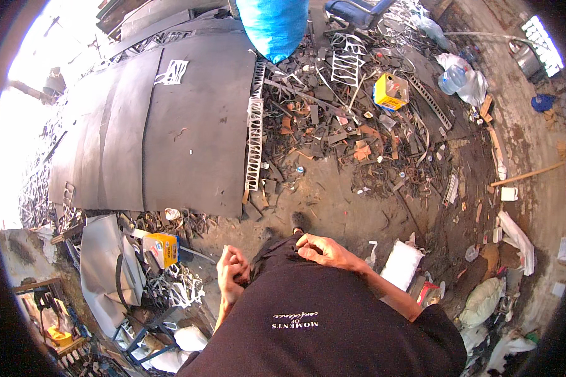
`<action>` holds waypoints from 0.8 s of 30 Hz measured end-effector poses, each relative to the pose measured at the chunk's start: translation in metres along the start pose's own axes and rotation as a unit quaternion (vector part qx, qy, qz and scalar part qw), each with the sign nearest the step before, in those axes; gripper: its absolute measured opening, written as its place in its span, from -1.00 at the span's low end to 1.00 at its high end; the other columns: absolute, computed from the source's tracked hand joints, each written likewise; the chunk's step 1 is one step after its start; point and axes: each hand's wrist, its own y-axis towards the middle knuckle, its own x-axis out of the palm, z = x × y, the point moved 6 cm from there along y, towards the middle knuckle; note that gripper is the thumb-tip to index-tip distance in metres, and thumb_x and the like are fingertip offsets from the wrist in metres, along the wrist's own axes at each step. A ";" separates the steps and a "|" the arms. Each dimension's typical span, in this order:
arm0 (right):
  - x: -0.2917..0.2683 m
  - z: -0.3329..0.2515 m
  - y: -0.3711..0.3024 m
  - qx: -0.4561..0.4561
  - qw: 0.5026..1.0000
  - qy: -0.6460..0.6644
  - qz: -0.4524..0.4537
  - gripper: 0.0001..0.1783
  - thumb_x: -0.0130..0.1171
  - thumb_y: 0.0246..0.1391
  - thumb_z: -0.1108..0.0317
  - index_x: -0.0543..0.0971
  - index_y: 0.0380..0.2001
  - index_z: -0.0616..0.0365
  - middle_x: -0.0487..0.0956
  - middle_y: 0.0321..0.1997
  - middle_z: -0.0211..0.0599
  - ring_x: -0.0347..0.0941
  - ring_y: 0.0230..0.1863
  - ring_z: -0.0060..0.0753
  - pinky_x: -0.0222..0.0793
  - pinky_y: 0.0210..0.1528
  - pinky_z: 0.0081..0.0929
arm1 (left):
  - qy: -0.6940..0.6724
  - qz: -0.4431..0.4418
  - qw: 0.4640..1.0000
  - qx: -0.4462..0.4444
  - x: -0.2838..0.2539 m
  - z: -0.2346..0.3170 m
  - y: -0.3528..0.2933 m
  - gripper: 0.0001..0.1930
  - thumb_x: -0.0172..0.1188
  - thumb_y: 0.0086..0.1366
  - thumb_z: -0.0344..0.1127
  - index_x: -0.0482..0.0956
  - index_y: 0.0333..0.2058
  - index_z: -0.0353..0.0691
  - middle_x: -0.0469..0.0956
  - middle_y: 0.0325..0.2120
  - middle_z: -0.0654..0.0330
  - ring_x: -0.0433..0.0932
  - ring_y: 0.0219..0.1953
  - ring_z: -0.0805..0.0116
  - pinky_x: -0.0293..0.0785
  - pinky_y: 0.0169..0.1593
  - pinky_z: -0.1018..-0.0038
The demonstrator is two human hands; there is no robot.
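My left hand hangs beside the left hip with its fingers curled in. Whether anything lies inside it is hidden. My right hand is in front of the waist, at the hem of my black T-shirt, fingers bent and thumb close to them. Its fingertips lie near the dark trousers, and I cannot make out anything between them. Below, one dark shoe shows on the dirt floor. Ahead on the left lies a large dark grey sheet, apart from both hands.
Cut scraps litter the floor ahead. A blue sack stands at the far middle. Yellow boxes stand at the right and near left. A white block-shaped package lies right of me; a wooden stick leans farther right.
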 end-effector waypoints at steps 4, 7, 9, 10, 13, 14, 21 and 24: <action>-0.013 -0.012 -0.008 -0.008 0.998 0.047 0.037 -0.52 0.20 0.55 -0.06 0.57 0.13 0.16 0.63 -0.13 -0.40 0.49 -0.06 -0.52 0.44 0.05 -0.39 | -0.071 0.013 0.997 0.026 0.026 0.028 0.006 -0.70 0.08 0.09 -0.22 0.34 -0.21 -0.18 0.22 -0.53 0.30 0.03 -0.59 0.61 -0.08 -0.58 0.57; -0.026 -0.021 -0.019 -0.003 0.996 0.073 0.057 -0.57 0.23 0.55 0.00 0.59 0.11 0.16 0.60 -0.18 -0.49 0.46 -0.12 -0.62 0.42 -0.02 -0.46 | -0.082 0.029 0.996 0.021 0.041 0.035 0.010 -0.69 0.04 0.10 -0.16 0.31 -0.20 -0.14 0.21 -0.53 0.28 0.01 -0.60 0.59 -0.08 -0.58 0.56; -0.033 -0.029 -0.020 -0.001 0.995 0.076 0.070 -0.61 0.22 0.56 0.06 0.58 0.12 0.18 0.58 -0.19 -0.54 0.42 -0.17 -0.68 0.40 -0.06 -0.53 | -0.069 0.043 0.997 0.007 0.044 0.041 0.008 -0.68 0.02 0.12 -0.11 0.30 -0.20 -0.12 0.21 -0.52 0.27 -0.01 -0.60 0.58 -0.08 -0.58 0.55; -0.035 -0.032 -0.019 -0.001 0.995 0.069 0.075 -0.63 0.21 0.57 0.11 0.58 0.15 0.20 0.57 -0.19 -0.55 0.40 -0.19 -0.71 0.38 -0.09 -0.56 | -0.049 0.044 0.998 0.008 0.043 0.039 0.012 -0.69 0.00 0.15 -0.07 0.29 -0.22 -0.10 0.21 -0.53 0.27 0.02 -0.62 0.56 -0.08 -0.58 0.54; -0.028 -0.037 -0.014 -0.016 0.994 0.073 0.085 -0.65 0.27 0.52 0.11 0.62 0.08 0.19 0.63 -0.23 -0.51 0.49 -0.19 -0.64 0.45 -0.07 -0.48 | -0.039 0.038 0.997 -0.047 0.044 0.009 0.026 -0.75 -0.01 0.19 -0.14 0.29 -0.20 -0.08 0.23 -0.52 0.26 0.06 -0.65 0.55 -0.06 -0.59 0.53; -0.025 -0.029 -0.006 -0.014 0.996 0.029 0.082 -0.65 0.29 0.50 0.11 0.63 0.06 0.20 0.66 -0.24 -0.42 0.54 -0.19 -0.58 0.48 -0.06 -0.44 | -0.033 0.032 0.995 -0.092 0.045 -0.007 0.029 -0.80 -0.01 0.24 -0.20 0.30 -0.19 -0.06 0.28 -0.47 0.24 0.08 -0.66 0.55 -0.03 -0.59 0.53; -0.012 0.009 0.016 0.046 0.996 -0.079 0.000 -0.50 0.27 0.46 -0.02 0.68 0.08 0.26 0.80 -0.05 -0.02 0.74 0.00 -0.21 0.57 0.11 -0.21 | 0.271 -0.128 0.927 -0.226 0.049 -0.054 0.031 -0.81 0.08 0.57 -0.26 0.43 0.04 -0.18 0.41 -0.31 0.29 0.32 -0.34 0.55 0.30 -0.21 0.56; -0.010 0.006 0.015 0.059 0.996 -0.071 -0.008 -0.49 0.27 0.45 -0.03 0.69 0.09 0.26 0.80 -0.03 0.00 0.75 0.01 -0.14 0.57 0.11 -0.19 | 0.319 -0.213 0.907 -0.172 0.059 -0.049 0.028 -0.76 0.11 0.69 -0.21 0.43 0.10 -0.24 0.43 -0.22 0.30 0.39 -0.17 0.52 0.42 -0.06 0.48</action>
